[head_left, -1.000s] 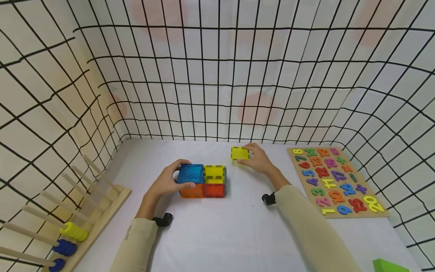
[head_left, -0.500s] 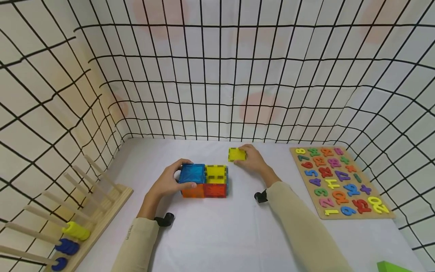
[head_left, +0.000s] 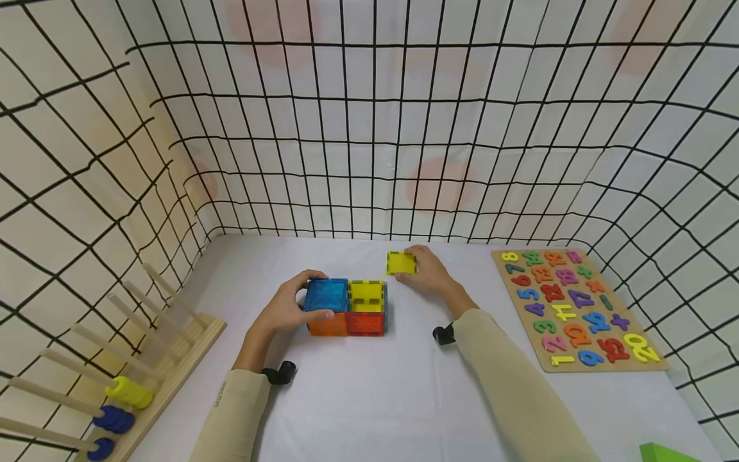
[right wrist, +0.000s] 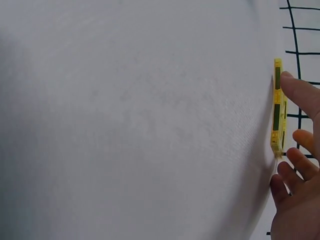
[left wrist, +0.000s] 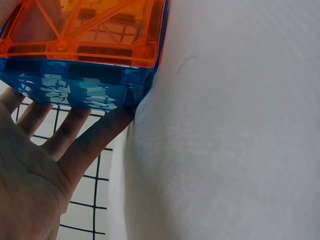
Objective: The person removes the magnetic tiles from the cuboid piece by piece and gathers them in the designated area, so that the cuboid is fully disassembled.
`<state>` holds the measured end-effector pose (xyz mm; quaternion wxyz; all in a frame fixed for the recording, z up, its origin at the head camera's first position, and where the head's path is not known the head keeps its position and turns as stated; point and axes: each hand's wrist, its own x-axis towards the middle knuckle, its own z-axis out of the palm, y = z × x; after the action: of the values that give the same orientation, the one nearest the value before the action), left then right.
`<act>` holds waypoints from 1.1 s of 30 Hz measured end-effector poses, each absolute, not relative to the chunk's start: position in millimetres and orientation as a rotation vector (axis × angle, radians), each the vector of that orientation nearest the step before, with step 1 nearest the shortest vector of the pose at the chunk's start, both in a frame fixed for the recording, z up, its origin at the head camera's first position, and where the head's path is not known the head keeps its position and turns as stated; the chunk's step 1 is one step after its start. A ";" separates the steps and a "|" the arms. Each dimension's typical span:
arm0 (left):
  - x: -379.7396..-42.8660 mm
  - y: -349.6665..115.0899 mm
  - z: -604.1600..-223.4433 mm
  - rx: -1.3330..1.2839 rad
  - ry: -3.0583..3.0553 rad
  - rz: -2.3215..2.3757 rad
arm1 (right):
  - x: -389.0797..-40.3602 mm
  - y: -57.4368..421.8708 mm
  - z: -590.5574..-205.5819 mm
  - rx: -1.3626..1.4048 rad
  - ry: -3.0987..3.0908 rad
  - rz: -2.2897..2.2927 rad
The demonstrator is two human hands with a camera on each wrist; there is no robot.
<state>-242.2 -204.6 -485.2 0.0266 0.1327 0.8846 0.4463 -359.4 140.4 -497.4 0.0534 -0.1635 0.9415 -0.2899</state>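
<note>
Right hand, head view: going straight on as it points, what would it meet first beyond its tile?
Probably the black-lined backdrop: the right hand, yellow tile leading, seems aimed behind the tile box, though depth is unclear.

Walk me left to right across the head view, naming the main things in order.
Wooden peg rack, left hand, coloured tile box, single yellow tile, right hand, number board.
</note>
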 end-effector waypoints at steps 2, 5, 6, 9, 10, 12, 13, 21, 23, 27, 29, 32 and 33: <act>-242.1 -204.4 -484.5 0.421 2.737 1.381 | -358.2 143.3 -495.3 -0.506 2.869 -0.896; -241.8 -204.5 -483.2 0.424 2.737 1.388 | -355.1 147.6 -491.5 -0.505 2.875 -0.911; -241.7 -204.7 -482.8 0.422 2.735 1.390 | -353.3 149.3 -489.6 -0.494 2.871 -0.929; -241.1 -205.2 -481.7 0.412 2.729 1.397 | -346.9 154.2 -482.1 -0.483 2.866 -0.981; -241.0 -205.2 -481.5 0.410 2.729 1.398 | -344.4 155.8 -479.4 -0.490 2.867 -0.997; -240.9 -205.4 -481.2 0.410 2.730 1.399 | -339.3 159.1 -474.1 -0.520 2.870 -1.035; -240.9 -205.4 -481.2 0.411 2.731 1.401 | -336.7 160.6 -471.7 -0.538 2.870 -1.050; -240.5 -206.8 -483.6 0.380 2.730 1.408 | -316.0 167.0 -459.6 -0.589 2.830 -1.146; -240.2 -207.3 -483.4 0.367 2.732 1.414 | -310.8 166.0 -457.0 -0.588 2.827 -1.155; -240.0 -207.4 -482.1 0.369 2.723 1.425 | -297.7 162.9 -450.7 -0.592 2.810 -1.176; -240.1 -207.1 -482.1 0.378 2.714 1.434 | -290.9 162.3 -449.3 -0.603 2.799 -1.185; -240.5 -207.3 -483.2 0.388 2.705 1.438 | -280.5 162.1 -448.4 -0.615 2.774 -1.205; -240.7 -207.4 -483.6 0.390 2.703 1.440 | -277.2 162.1 -448.4 -0.624 2.765 -1.213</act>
<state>-240.7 -207.4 -483.6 0.0271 0.1263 0.8751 0.4664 -277.2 162.1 -448.4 0.0293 -0.2022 0.8964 -0.3932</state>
